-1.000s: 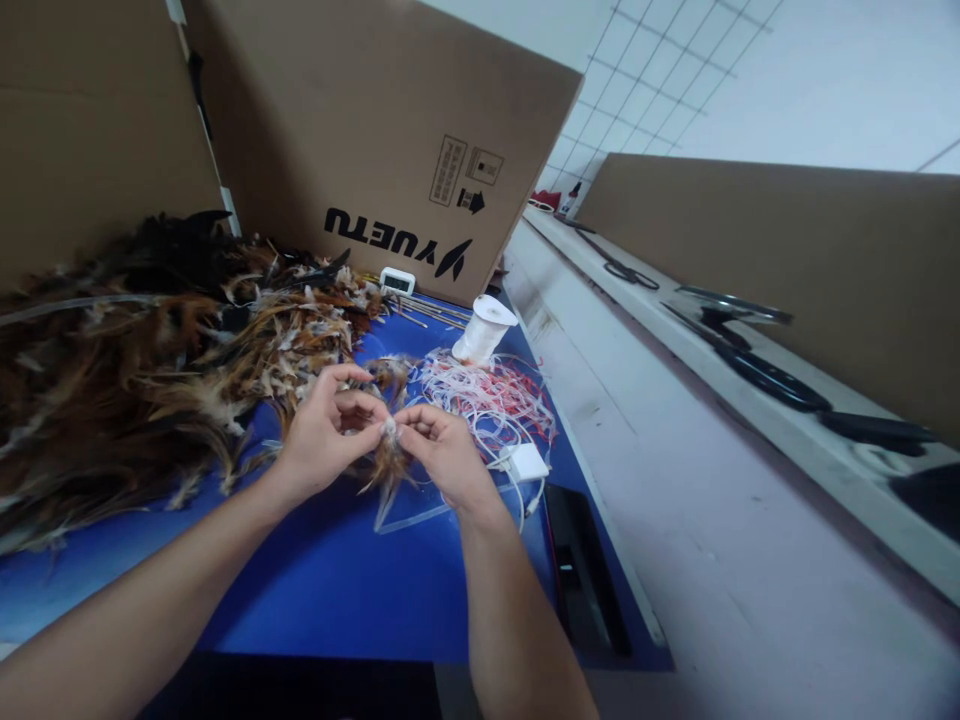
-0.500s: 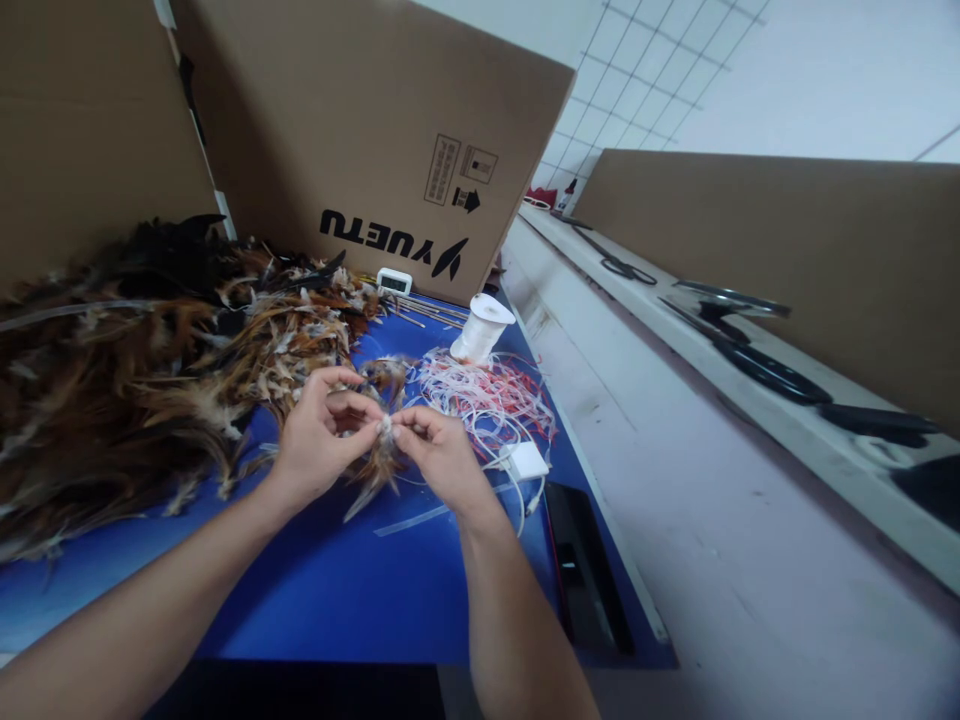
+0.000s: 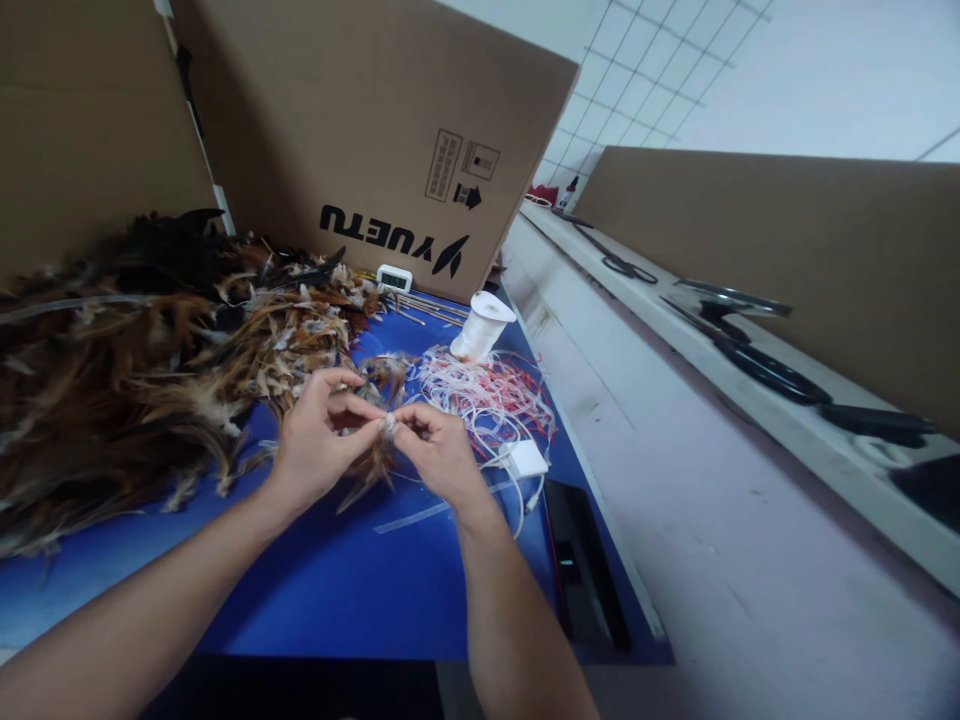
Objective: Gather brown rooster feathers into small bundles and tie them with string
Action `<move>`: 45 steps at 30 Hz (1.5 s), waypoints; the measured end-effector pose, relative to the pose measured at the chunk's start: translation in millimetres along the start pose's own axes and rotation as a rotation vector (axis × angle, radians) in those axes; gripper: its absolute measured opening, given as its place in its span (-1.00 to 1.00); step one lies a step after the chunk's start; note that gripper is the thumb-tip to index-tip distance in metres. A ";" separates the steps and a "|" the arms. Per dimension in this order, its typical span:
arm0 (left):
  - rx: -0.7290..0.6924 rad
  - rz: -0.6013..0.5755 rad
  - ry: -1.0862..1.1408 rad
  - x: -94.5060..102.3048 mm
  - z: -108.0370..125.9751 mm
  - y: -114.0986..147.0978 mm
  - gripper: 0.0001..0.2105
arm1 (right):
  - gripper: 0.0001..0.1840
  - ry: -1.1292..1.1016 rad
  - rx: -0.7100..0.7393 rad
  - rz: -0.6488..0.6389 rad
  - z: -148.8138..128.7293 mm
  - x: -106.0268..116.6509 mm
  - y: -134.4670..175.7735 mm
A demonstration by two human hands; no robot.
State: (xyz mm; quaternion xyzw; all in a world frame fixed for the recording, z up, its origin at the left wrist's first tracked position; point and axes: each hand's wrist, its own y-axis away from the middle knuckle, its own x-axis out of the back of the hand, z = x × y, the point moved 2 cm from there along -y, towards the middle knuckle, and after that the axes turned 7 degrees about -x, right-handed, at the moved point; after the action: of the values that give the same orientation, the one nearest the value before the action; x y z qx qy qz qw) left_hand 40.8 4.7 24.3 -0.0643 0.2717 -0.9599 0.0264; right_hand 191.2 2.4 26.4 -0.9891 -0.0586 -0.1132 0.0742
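Note:
Over the blue table (image 3: 322, 590), my left hand (image 3: 321, 432) pinches the pale, fluffy end of a small brown feather (image 3: 369, 470) between thumb and forefinger. My right hand (image 3: 435, 448) meets it fingertip to fingertip and pinches the same pale end from the right. The darker brown part of the feather hangs down below my fingers. Whether it is one feather or a few together, I cannot tell. A large heap of brown and black feathers (image 3: 150, 370) lies to the left. Just beyond my hands are a few loose curled feathers (image 3: 390, 370).
A white spool (image 3: 484, 325) stands by tangled white and red ribbon strips (image 3: 487, 390). Nearby lie a white adapter (image 3: 525, 459) and a black case (image 3: 589, 570). A cardboard box (image 3: 375, 130) rises behind. Scissors (image 3: 628, 268) rest on the ledge at right.
My hands stay nearly in place, fingertips still together. The hanging feather part has swung slightly left, and less of the pale end shows between my fingers.

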 end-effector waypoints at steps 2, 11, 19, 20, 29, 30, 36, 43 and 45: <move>0.011 0.009 -0.021 -0.4 1.4 -0.3 -0.60 | -0.89 0.032 0.013 0.030 -2.4 -0.3 1.1; 0.108 0.039 0.097 -0.2 -0.3 -1.5 -0.56 | -0.88 0.264 0.168 0.215 -12.6 -0.3 6.0; 0.165 0.047 0.240 -0.7 -2.9 -2.6 -0.55 | -0.88 0.254 0.138 0.249 -12.9 0.0 6.6; 0.168 0.046 0.251 -0.8 -3.7 -2.7 -0.55 | -0.89 0.241 0.130 0.250 -12.8 0.0 6.6; 0.197 0.055 0.319 -0.7 -5.1 -2.4 -0.55 | -0.90 0.188 0.108 0.252 -14.5 -0.2 8.3; 0.200 0.054 0.317 -0.5 -5.1 -2.2 -0.55 | -0.90 0.191 0.110 0.257 -14.8 -0.2 8.6; 0.218 0.051 0.293 0.1 -7.0 -1.4 -0.56 | -0.89 0.232 0.154 0.294 -16.1 -0.2 8.9; 0.213 0.066 0.229 0.8 -5.3 -0.7 -0.56 | -0.87 0.315 0.227 0.348 -15.0 -0.3 8.8; 0.208 0.067 0.217 1.1 -4.6 -0.6 -0.57 | -0.87 0.331 0.244 0.359 -15.2 -0.7 9.2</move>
State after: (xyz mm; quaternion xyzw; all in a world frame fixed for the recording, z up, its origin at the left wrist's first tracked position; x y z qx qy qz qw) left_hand 39.0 7.5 20.9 0.0522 0.1738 -0.9828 0.0352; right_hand 188.5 -9.1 39.6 -0.9354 0.1175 -0.2505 0.2202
